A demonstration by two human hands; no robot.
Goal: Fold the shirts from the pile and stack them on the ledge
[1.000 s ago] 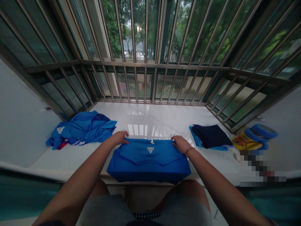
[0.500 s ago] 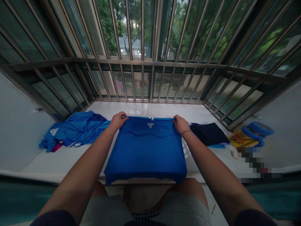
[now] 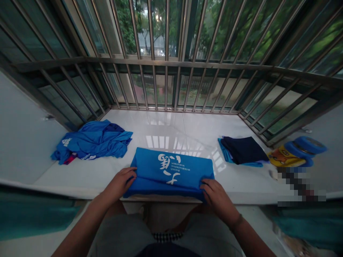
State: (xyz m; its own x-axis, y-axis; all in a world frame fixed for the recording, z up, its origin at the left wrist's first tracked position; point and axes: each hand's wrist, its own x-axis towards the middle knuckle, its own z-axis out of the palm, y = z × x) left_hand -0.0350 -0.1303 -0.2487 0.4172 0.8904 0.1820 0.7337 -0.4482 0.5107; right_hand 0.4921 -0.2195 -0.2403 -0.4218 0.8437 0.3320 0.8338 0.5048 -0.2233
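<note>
A blue T-shirt lies in front of me, folded over on itself, its white lettering facing up. Its near edge hangs slightly over the ledge. At the fold's left corner, my left hand has its fingers closed on the fabric. My right hand pinches the right corner of the same folded layer.
The white windowsill ledge runs up to metal bars. A crumpled blue clothing pile is at left. Folded dark clothes sit at right, beside a blue-and-yellow container and a blurred-out patch.
Both hands have come toward me, bringing the shirt's far edge over onto its near part. The white lettering now shows on top, and the ledge behind is uncovered.
</note>
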